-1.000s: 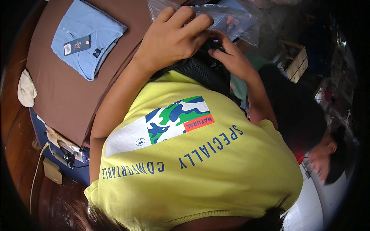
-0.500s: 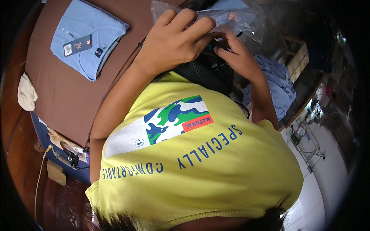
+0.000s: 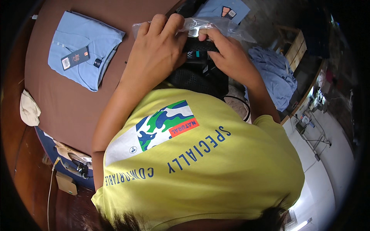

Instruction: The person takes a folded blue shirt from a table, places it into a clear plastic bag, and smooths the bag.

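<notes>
My left hand (image 3: 156, 54) grips the near edge of a clear plastic bag (image 3: 200, 26) at the top of the view, fingers curled over it. My right hand (image 3: 227, 54) pinches the same bag from the right, thumb and fingers closed on its edge. Under both hands lies a black mesh-patterned item (image 3: 196, 75), partly hidden. A folded light blue shirt (image 3: 83, 50) with a hanging tag rests on the brown table (image 3: 69, 107) to the left, apart from both hands. My yellow printed T-shirt fills the lower half of the picture.
Another folded blue shirt (image 3: 227, 8) lies at the top behind the bag. A heap of blue cloth (image 3: 275, 75) sits to the right. A cream cloth (image 3: 29, 109) rests at the table's left edge. A small box and cable (image 3: 65, 183) lie on the wooden floor.
The view has shifted; both hands stay on the plastic bag, which now sits lower and more central. The heap of blue cloth on the right has come into view.
</notes>
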Demonstrator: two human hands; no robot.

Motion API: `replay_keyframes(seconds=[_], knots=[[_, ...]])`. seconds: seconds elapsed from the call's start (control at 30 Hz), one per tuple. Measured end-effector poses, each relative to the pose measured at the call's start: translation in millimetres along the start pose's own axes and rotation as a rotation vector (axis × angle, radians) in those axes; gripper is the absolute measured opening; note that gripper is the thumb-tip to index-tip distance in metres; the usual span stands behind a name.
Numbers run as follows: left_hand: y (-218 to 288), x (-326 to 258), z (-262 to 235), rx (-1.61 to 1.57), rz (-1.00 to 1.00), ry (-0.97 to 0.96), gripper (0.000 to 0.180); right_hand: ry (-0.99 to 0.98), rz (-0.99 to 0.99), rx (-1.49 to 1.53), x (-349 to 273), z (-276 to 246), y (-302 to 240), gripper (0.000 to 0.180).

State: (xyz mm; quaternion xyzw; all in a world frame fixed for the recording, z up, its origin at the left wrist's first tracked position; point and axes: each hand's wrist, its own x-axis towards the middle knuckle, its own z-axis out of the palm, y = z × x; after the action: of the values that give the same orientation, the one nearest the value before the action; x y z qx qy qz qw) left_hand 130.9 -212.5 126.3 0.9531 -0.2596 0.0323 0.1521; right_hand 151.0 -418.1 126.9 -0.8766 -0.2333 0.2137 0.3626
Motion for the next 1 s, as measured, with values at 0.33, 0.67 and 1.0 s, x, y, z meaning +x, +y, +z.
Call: replay_keyframes(seconds=[0.33, 0.67, 1.0], knots=[[-32, 9, 16, -0.24, 0.011, -0.191, 0.026, 0.071, -0.041, -0.062, 12, 16, -4, 0.034], [-42, 14, 8, -0.296, 0.062, -0.244, 0.024, 0.064, 0.044, -0.088, 21, 21, -4, 0.024], [-41, 14, -8, -0.343, 0.076, -0.256, 0.022, 0.164, -0.069, -0.169, 19, 25, -6, 0.03]])
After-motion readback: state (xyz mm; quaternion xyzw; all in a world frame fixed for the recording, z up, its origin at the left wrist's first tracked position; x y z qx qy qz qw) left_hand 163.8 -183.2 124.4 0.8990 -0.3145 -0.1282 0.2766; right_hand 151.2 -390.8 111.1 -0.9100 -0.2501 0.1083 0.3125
